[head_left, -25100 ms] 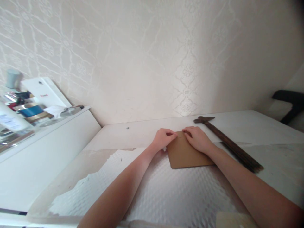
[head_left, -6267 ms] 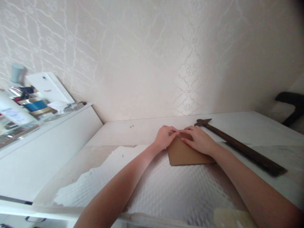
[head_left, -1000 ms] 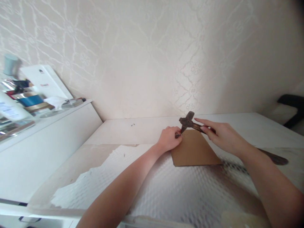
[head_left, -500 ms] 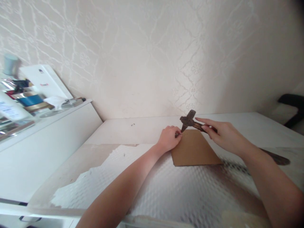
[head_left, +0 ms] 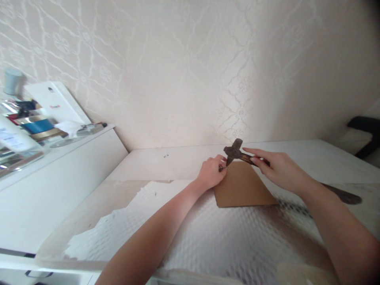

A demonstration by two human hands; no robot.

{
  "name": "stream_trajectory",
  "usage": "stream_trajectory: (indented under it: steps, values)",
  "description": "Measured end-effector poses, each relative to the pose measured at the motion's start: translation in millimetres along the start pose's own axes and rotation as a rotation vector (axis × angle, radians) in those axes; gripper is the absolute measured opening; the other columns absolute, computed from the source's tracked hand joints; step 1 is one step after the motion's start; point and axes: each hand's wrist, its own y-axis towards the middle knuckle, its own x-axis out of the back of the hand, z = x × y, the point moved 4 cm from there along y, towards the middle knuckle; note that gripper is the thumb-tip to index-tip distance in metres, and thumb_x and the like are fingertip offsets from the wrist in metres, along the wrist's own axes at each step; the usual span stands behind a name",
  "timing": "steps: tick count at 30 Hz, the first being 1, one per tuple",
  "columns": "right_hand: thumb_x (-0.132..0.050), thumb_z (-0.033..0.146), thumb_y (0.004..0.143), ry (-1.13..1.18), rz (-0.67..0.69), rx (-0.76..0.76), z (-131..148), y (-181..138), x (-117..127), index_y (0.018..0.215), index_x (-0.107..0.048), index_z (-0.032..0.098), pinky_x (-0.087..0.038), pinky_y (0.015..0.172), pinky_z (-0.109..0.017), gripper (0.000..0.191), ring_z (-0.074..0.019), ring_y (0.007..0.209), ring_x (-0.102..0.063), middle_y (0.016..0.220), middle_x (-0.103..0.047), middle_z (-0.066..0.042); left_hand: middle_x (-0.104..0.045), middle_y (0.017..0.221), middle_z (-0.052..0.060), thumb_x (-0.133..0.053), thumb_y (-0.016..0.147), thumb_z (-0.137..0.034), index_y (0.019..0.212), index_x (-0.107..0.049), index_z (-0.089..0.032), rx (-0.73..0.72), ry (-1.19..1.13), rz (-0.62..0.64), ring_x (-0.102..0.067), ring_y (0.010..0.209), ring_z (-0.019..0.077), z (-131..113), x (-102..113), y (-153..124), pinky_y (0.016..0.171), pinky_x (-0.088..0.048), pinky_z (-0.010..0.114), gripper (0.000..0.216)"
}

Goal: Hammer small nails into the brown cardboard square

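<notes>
My right hand (head_left: pixel 273 166) grips a hammer (head_left: pixel 234 153) by its short dark handle, with the index finger stretched along the top. The hammer's worn, dark metal head has its narrow end pointing down, close to the fingertips of my left hand (head_left: pixel 211 172). That left hand is closed in a pinch at the far left corner of a brown cardboard piece (head_left: pixel 242 186). A small dark bit shows between its fingers, too small to name. Tiny dark specks or holes dot the cardboard beside the fingertips.
Bumpy silvery-white sheeting (head_left: pixel 190 237) covers the low white surface under the cardboard. A long dark tool (head_left: pixel 344 194) lies partly behind my right forearm. Tiny dark bits (head_left: pixel 166 156) lie near the wall. A white cabinet (head_left: pixel 59 178) at left carries a blue tape roll (head_left: pixel 38 126) and clutter.
The hammer head and my right hand have shifted very slightly left. My left hand and the cardboard stay in place.
</notes>
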Motion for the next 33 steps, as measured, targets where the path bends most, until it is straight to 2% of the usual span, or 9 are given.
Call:
stream_trajectory:
  steps: [15,24,33]
  values:
    - [-0.038,0.029,0.09,0.032,0.014,0.011,2.0,0.9,-3.0,0.127,-0.055,0.017,-0.045,0.059,-0.027,0.043,-0.0181,0.067,-0.064,0.084,-0.072,-0.007,-0.066,0.092,0.001,-0.049,0.075,-0.019,0.105,-0.05,-0.022,0.017,0.038,0.044,-0.057,0.089,0.0193,-1.9,1.5,0.1,0.081,-0.045,0.032,0.03]
    - [-0.039,0.029,0.089,0.025,-0.011,-0.01,0.6,0.2,-2.4,0.127,-0.055,0.019,-0.046,0.063,-0.028,0.042,-0.0188,0.072,-0.065,0.093,-0.072,-0.007,-0.067,0.089,0.001,-0.049,0.076,-0.019,0.101,-0.051,-0.021,0.007,0.04,0.029,-0.057,0.087,0.0193,-0.9,0.3,0.8,0.08,-0.045,0.032,0.026]
    - [-0.039,0.028,0.089,0.016,-0.015,-0.006,0.4,0.6,-2.0,0.127,-0.055,0.019,-0.047,0.064,-0.028,0.042,-0.0198,0.076,-0.066,0.094,-0.072,-0.008,-0.067,0.09,0.001,-0.05,0.076,-0.018,0.101,-0.051,-0.022,0.001,0.048,0.029,-0.057,0.088,0.0193,-1.6,0.1,0.3,0.081,-0.044,0.033,0.025]
